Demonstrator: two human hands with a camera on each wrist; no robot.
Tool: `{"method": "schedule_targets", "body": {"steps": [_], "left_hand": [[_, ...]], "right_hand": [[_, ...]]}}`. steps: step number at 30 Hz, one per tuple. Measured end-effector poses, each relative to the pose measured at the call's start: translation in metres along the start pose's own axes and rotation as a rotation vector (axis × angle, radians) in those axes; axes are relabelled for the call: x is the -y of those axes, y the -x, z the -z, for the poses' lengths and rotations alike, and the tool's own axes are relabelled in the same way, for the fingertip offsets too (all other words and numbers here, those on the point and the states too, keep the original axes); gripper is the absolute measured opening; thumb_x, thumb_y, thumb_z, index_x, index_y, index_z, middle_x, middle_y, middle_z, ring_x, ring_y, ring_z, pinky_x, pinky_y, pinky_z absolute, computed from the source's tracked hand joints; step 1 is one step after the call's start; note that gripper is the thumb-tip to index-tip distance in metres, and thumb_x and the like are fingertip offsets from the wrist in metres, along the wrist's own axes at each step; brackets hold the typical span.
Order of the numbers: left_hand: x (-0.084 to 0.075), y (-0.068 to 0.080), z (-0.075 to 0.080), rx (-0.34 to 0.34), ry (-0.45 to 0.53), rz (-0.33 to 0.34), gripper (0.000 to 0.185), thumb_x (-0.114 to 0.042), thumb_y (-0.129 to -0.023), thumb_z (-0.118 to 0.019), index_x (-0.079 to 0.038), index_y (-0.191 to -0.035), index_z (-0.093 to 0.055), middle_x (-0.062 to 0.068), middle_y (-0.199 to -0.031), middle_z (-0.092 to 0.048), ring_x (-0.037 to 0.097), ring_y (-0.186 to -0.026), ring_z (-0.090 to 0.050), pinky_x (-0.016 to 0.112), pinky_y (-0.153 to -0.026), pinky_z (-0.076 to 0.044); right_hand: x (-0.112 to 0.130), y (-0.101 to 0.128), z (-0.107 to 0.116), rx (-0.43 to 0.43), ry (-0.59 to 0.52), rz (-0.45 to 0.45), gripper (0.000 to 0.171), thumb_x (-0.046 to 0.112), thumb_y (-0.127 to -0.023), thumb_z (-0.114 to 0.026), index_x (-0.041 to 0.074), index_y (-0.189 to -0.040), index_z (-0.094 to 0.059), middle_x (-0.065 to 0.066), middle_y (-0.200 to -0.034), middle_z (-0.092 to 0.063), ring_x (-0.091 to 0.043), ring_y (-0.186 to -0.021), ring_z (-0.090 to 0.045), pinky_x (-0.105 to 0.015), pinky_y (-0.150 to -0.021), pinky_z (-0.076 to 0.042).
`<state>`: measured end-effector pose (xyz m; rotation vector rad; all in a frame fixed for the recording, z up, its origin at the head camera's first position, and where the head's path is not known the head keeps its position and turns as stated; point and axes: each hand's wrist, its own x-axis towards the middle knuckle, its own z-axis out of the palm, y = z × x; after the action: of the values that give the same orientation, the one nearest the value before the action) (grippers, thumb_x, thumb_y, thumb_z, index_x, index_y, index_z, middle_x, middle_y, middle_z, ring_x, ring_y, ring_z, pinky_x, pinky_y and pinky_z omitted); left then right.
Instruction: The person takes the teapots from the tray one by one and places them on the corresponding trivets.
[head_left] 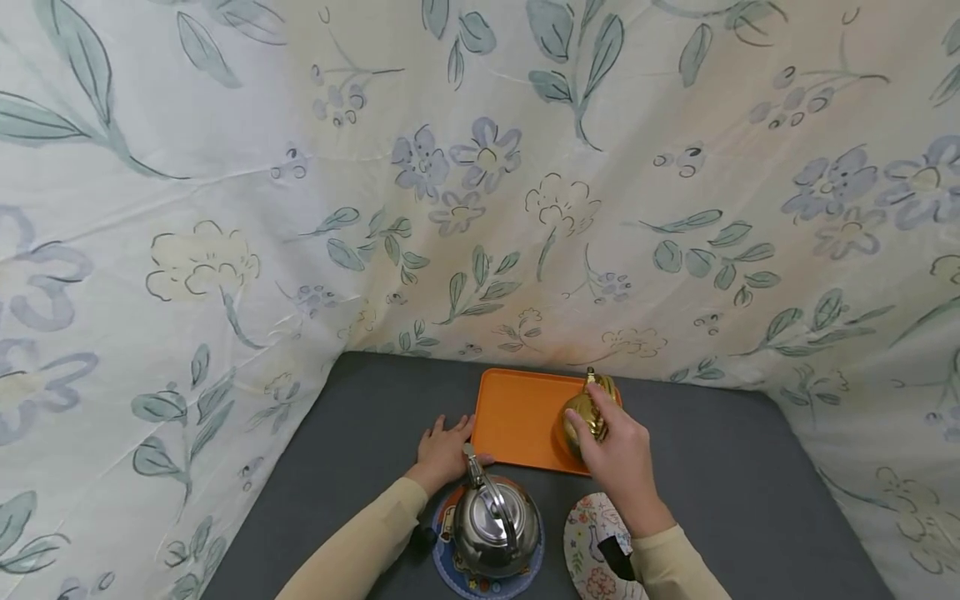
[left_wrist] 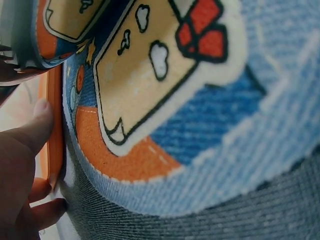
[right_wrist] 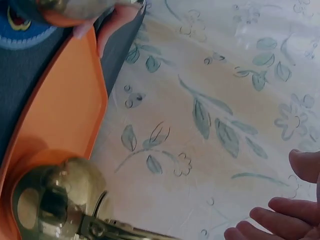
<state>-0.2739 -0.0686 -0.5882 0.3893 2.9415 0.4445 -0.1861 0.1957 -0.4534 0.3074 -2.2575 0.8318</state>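
A gold kettle (head_left: 582,417) stands at the right end of an orange tray (head_left: 517,417). My right hand (head_left: 621,462) is over this kettle in the head view, thumb and fingers apart. The right wrist view shows that hand (right_wrist: 285,210) with loosely extended fingers and a gap between it and the kettle (right_wrist: 60,195). At the tray's left edge, my left hand (head_left: 442,454) spreads its fingers, and in the left wrist view its thumb lies against the tray's rim (left_wrist: 54,135). A silver kettle (head_left: 495,525) sits just in front of my left hand.
Under the silver kettle is a round blue mat (head_left: 450,575) with cartoon prints. A flowered round mat (head_left: 581,533) lies to its right, partly below my right forearm. A dark grey cloth (head_left: 720,483) covers the table, and a floral curtain (head_left: 480,167) rises behind.
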Motion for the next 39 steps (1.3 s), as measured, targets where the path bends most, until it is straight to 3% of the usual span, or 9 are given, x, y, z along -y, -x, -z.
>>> {"method": "schedule_targets", "body": {"steps": [6, 15, 20, 29, 39], "left_hand": [[0.002, 0.000, -0.002, -0.001, 0.001, 0.006, 0.096, -0.076, -0.083, -0.060, -0.021, -0.158, -0.038, 0.004, -0.158, -0.045, 0.047, -0.149, -0.028, 0.067, -0.113, -0.030], [0.002, 0.000, -0.002, -0.007, 0.001, 0.016, 0.096, -0.076, -0.081, -0.061, -0.021, -0.157, -0.041, 0.003, -0.157, -0.046, 0.046, -0.149, -0.030, 0.066, -0.112, -0.032], [0.002, -0.001, 0.000, -0.006, 0.001, 0.018, 0.096, -0.076, -0.081, -0.062, -0.020, -0.156, -0.041, 0.003, -0.157, -0.047, 0.046, -0.148, -0.030, 0.066, -0.113, -0.031], [0.001, -0.002, 0.000, -0.012, -0.002, 0.011, 0.095, -0.075, -0.081, -0.062, -0.021, -0.156, -0.042, 0.004, -0.156, -0.048, 0.046, -0.148, -0.031, 0.066, -0.112, -0.032], [0.001, 0.000, -0.003, -0.026, 0.003, 0.004, 0.094, -0.074, -0.082, -0.063, -0.020, -0.156, -0.042, 0.004, -0.156, -0.047, 0.047, -0.148, -0.030, 0.066, -0.112, -0.032]], "right_hand": [[-0.011, -0.003, -0.003, 0.031, 0.009, -0.086, 0.053, 0.015, -0.087, -0.080, -0.004, -0.134, -0.063, -0.026, -0.137, -0.061, -0.048, -0.121, -0.060, -0.064, -0.097, -0.047], [-0.026, -0.007, -0.006, 0.078, 0.040, -0.126, 0.056, 0.016, -0.089, -0.079, -0.008, -0.135, -0.060, -0.029, -0.139, -0.058, -0.050, -0.126, -0.055, -0.066, -0.099, -0.045], [-0.033, -0.014, -0.005, 0.148, 0.083, -0.196, 0.061, 0.018, -0.092, -0.076, -0.011, -0.140, -0.053, -0.033, -0.144, -0.050, -0.052, -0.132, -0.048, -0.067, -0.103, -0.041], [-0.048, -0.019, -0.008, 0.226, 0.115, -0.281, 0.064, 0.022, -0.095, -0.071, -0.013, -0.144, -0.047, -0.035, -0.147, -0.046, -0.054, -0.133, -0.046, -0.066, -0.106, -0.039], [-0.057, -0.015, -0.014, 0.268, 0.129, -0.346, 0.067, 0.025, -0.098, -0.067, -0.013, -0.147, -0.042, -0.037, -0.139, -0.052, -0.054, -0.121, -0.055, -0.064, -0.096, -0.048]]}}
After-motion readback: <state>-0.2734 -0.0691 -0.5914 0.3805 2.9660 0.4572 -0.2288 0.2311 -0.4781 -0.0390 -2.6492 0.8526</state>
